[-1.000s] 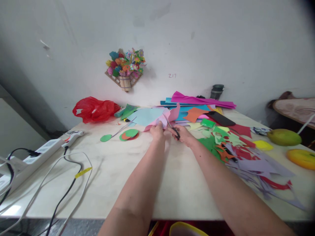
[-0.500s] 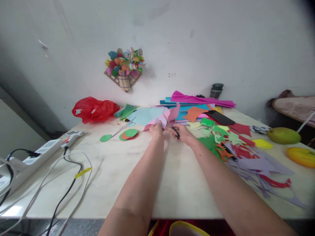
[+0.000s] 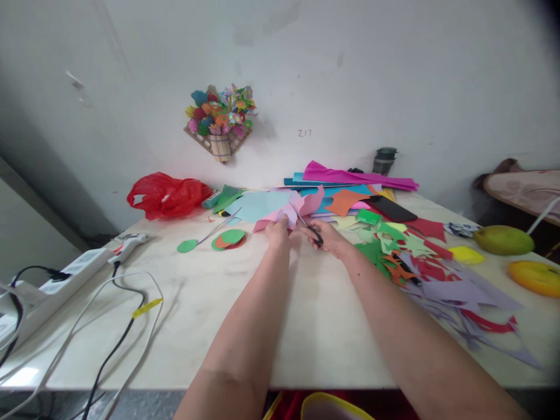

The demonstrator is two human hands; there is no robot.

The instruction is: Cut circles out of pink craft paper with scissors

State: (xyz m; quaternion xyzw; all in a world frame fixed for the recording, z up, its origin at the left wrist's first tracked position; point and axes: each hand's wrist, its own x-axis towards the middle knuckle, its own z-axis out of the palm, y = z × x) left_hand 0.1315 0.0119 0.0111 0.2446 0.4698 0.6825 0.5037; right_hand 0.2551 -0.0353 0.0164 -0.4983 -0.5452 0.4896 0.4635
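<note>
My left hand [image 3: 278,230] pinches a pink sheet [image 3: 310,202] together with a paler lilac piece [image 3: 287,217] lying on it. In my right hand [image 3: 326,236] is a pair of scissors [image 3: 315,234] with dark handles, its blades against the pink sheet's cut edge. The sheet's right part curls up beyond the blades. Just behind my left hand lies a light blue sheet [image 3: 256,205]. To the left are a small pile of green and orange discs [image 3: 230,238] and a single green disc [image 3: 188,245] by a thin stick [image 3: 221,224].
Coloured offcuts [image 3: 455,289] spread over the right side, near a mango [image 3: 503,240]. A black phone [image 3: 391,209] and rolled sheets [image 3: 359,176] lie at the back. A red plastic bag [image 3: 168,195] sits back left; a power strip [image 3: 74,286] and cables run along the left.
The scissors and my right hand have shifted slightly right, and the pink sheet's curled flap has swung a little to the right. My left hand stays nearly in place.
</note>
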